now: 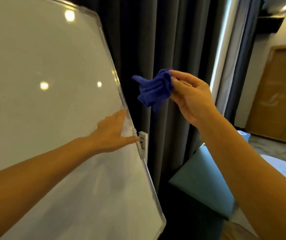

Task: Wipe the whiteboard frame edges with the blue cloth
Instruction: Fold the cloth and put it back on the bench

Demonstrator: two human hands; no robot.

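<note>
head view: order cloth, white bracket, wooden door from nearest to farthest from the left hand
1. White bracket, at the left hand's fingertips on the board edge.
2. Cloth, up and right, in the right hand.
3. Wooden door, far right across the room.

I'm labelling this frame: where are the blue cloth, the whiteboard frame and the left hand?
blue cloth (153, 89): head view, bunched middle.
whiteboard frame (119, 85): head view, right edge strip.
left hand (111, 134): head view, back of hand.

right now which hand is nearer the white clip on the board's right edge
Left. The left hand rests on the whiteboard, fingertip touching the white clip. The right hand is up and apart, holding the blue cloth.
</note>
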